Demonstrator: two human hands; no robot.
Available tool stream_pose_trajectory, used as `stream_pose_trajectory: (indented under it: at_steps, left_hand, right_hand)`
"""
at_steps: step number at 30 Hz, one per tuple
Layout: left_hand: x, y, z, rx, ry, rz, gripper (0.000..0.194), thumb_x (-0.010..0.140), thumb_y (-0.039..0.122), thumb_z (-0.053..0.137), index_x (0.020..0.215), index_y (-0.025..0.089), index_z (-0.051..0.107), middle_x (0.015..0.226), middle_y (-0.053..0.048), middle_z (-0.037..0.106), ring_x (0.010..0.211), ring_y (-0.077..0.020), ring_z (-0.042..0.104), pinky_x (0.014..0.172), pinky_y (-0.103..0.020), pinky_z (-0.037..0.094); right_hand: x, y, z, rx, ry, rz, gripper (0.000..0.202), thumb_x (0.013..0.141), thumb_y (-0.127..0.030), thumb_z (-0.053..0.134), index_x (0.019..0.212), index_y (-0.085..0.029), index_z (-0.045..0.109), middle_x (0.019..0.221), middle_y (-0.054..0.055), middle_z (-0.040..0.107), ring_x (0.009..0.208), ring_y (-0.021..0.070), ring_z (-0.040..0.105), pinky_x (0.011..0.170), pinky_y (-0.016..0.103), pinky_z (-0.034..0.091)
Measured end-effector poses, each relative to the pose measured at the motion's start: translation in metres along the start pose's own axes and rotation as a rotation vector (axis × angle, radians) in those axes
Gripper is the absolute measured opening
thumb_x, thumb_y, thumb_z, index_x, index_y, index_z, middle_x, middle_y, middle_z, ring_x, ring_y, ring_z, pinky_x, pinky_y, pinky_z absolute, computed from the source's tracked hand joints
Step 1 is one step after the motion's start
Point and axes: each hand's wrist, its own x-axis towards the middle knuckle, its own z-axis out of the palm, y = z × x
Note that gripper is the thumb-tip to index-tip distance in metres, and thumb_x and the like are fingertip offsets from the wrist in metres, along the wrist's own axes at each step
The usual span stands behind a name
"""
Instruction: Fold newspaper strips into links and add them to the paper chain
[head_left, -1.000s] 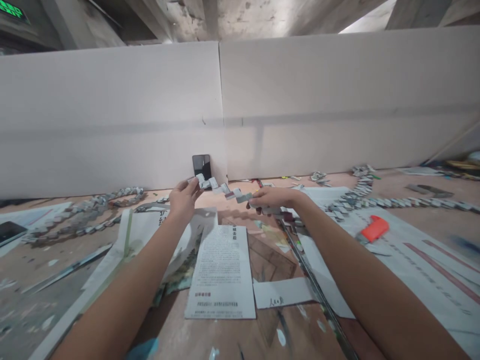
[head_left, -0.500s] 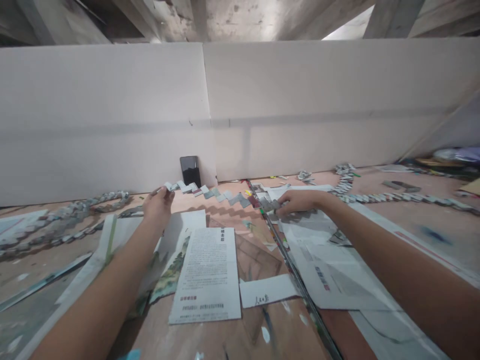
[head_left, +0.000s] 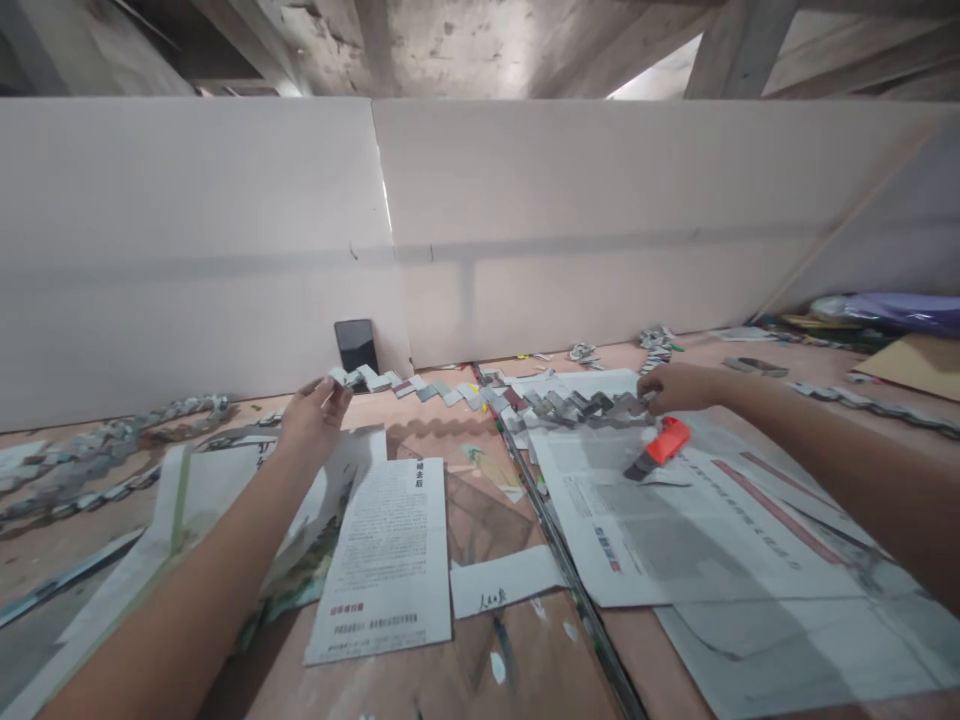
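A zigzag folded-paper chain (head_left: 451,391) stretches between my two hands, raised a little above the table. My left hand (head_left: 313,418) pinches its left end, in front of a dark phone (head_left: 355,346) that leans on the white board. At the other side my right hand (head_left: 673,388) is closed on the chain, palm down. Just below that hand lies an orange-handled cutter (head_left: 660,448) on sheets of newspaper (head_left: 600,500). A printed newspaper piece (head_left: 390,560) and a handwritten paper strip (head_left: 506,583) lie between my forearms.
More folded-paper chain (head_left: 112,440) is coiled at the left, and another length (head_left: 870,402) lies at the right. A dark metal strip (head_left: 555,540) runs down the table's middle. The white board (head_left: 600,220) closes off the back. A purple bag (head_left: 900,312) is at the far right.
My right hand has moved right, and a longer stretch of chain shows between my hands. The orange cutter, hidden before, is now visible. The view has shifted slightly to the right.
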Motion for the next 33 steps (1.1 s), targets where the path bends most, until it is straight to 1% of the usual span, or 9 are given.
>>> stream_pose_trajectory:
  at_steps: [3, 6, 13, 16, 18, 22, 26, 29, 33]
  left_hand:
    - [0.007, 0.007, -0.005, -0.006, 0.021, 0.007, 0.020, 0.079, -0.001, 0.058, 0.068, 0.015, 0.057, 0.070, 0.001, 0.062, 0.060, -0.0061, 0.061, 0.065, -0.016, 0.056]
    - [0.011, 0.007, -0.013, 0.009, 0.022, -0.002, 0.020, 0.079, -0.002, 0.057, 0.069, 0.015, 0.057, 0.071, 0.000, 0.063, 0.061, -0.0068, 0.062, 0.066, -0.017, 0.057]
    - [-0.028, -0.021, 0.008, 0.120, -0.148, -0.148, 0.022, 0.069, -0.005, 0.067, 0.072, 0.014, 0.055, 0.074, -0.007, 0.066, 0.075, -0.0156, 0.068, 0.067, -0.023, 0.058]
    - [-0.059, -0.033, 0.027, 0.154, -0.357, -0.195, 0.021, 0.070, 0.000, 0.069, 0.071, 0.015, 0.054, 0.075, -0.005, 0.066, 0.080, -0.0158, 0.069, 0.074, -0.024, 0.057]
    - [-0.073, -0.042, 0.033, 0.208, -0.403, -0.223, 0.020, 0.069, 0.004, 0.071, 0.071, 0.014, 0.054, 0.069, -0.004, 0.064, 0.074, -0.0158, 0.069, 0.073, -0.026, 0.057]
    - [-0.077, -0.060, 0.023, 0.424, -0.412, -0.229, 0.021, 0.066, 0.014, 0.075, 0.075, 0.015, 0.056, 0.070, -0.005, 0.064, 0.068, -0.0165, 0.067, 0.065, -0.027, 0.056]
    - [-0.062, -0.061, 0.010, 0.630, -0.434, -0.211, 0.022, 0.063, 0.020, 0.078, 0.076, 0.014, 0.061, 0.068, -0.009, 0.066, 0.057, -0.0187, 0.065, 0.052, -0.027, 0.051]
    - [-0.051, -0.038, 0.009, 0.733, -0.472, -0.146, 0.020, 0.060, 0.020, 0.079, 0.074, 0.015, 0.066, 0.067, -0.008, 0.067, 0.048, -0.0155, 0.059, 0.044, -0.023, 0.042]
    - [-0.041, 0.004, 0.001, 1.144, -0.750, 0.061, 0.035, 0.047, 0.017, 0.082, 0.081, 0.022, 0.073, 0.085, -0.006, 0.071, 0.065, -0.0180, 0.063, 0.053, -0.021, 0.043]
  right_hand:
    - [-0.008, 0.006, 0.001, 0.103, -0.185, -0.052, 0.020, 0.064, -0.027, 0.054, 0.077, -0.019, 0.067, 0.070, 0.005, 0.066, 0.067, 0.0220, 0.060, 0.059, 0.030, 0.040]
    - [-0.014, -0.003, 0.004, 0.162, -0.123, -0.031, 0.028, 0.072, -0.031, 0.046, 0.088, -0.018, 0.065, 0.068, 0.005, 0.064, 0.065, 0.0213, 0.059, 0.060, 0.030, 0.040]
    - [-0.009, 0.000, -0.038, -0.285, 0.403, 0.263, 0.048, 0.085, -0.050, 0.040, 0.096, -0.012, 0.067, 0.083, 0.020, 0.067, 0.078, 0.0299, 0.059, 0.064, 0.037, 0.033]
    - [-0.008, 0.019, -0.065, -0.314, 0.650, 0.439, 0.063, 0.095, -0.041, 0.015, 0.118, 0.001, 0.056, 0.097, 0.030, 0.061, 0.098, 0.0373, 0.055, 0.076, 0.045, 0.031]
    - [-0.008, 0.033, -0.069, -0.273, 0.817, 0.490, 0.065, 0.095, -0.045, 0.010, 0.119, -0.006, 0.057, 0.100, 0.028, 0.061, 0.100, 0.0354, 0.054, 0.080, 0.046, 0.031]
    - [-0.004, 0.044, -0.037, -0.212, 0.473, 0.417, 0.058, 0.092, -0.049, 0.025, 0.113, -0.008, 0.062, 0.102, 0.031, 0.061, 0.103, 0.0409, 0.053, 0.077, 0.049, 0.035]
    - [0.008, 0.019, 0.015, -0.156, 0.276, 0.231, 0.048, 0.081, -0.045, 0.050, 0.115, -0.014, 0.062, 0.113, 0.024, 0.062, 0.105, 0.0416, 0.053, 0.083, 0.052, 0.037]
    - [0.011, -0.028, 0.035, -0.106, 0.221, 0.068, 0.046, 0.080, -0.045, 0.052, 0.115, -0.018, 0.062, 0.116, 0.015, 0.064, 0.110, 0.0347, 0.054, 0.090, 0.044, 0.039]
    - [-0.012, -0.120, 0.035, 0.186, 0.239, -0.326, 0.038, 0.083, -0.039, 0.051, 0.110, -0.017, 0.064, 0.113, 0.013, 0.066, 0.108, 0.0301, 0.056, 0.093, 0.042, 0.039]
